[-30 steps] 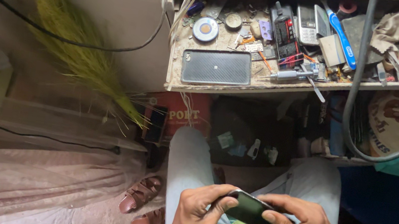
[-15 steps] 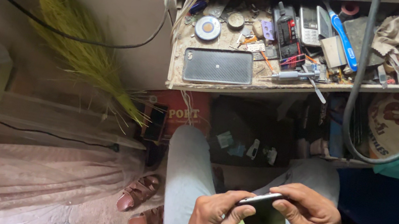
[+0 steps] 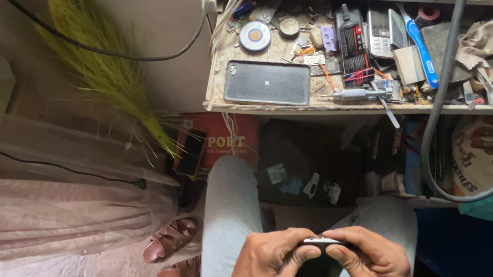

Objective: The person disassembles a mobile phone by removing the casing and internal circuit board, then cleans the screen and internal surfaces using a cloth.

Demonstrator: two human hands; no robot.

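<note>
A dark mobile phone (image 3: 319, 262) is held edge-up over my lap, its thin light edge facing the camera. My left hand (image 3: 265, 270) grips its left side with the thumb on the top edge. My right hand (image 3: 374, 271) pinches the right end of that edge with thumb and fingers. Both hands sit low in the head view, above my grey trousers (image 3: 231, 212) and green shirt. The phone's face is hidden by the tilt.
A cluttered wooden workbench (image 3: 278, 107) ahead carries a dark tablet-like slab (image 3: 267, 82), a round tin (image 3: 255, 36), old handsets, a blue toothbrush and small tools. A thick black hose (image 3: 440, 103) loops on the right. A grass broom (image 3: 96, 65) leans left. Brown sandals (image 3: 171, 239) lie on the floor.
The phone has been turned from lying flat in both hands to standing on edge. My hands have closed in on its top edge.
</note>
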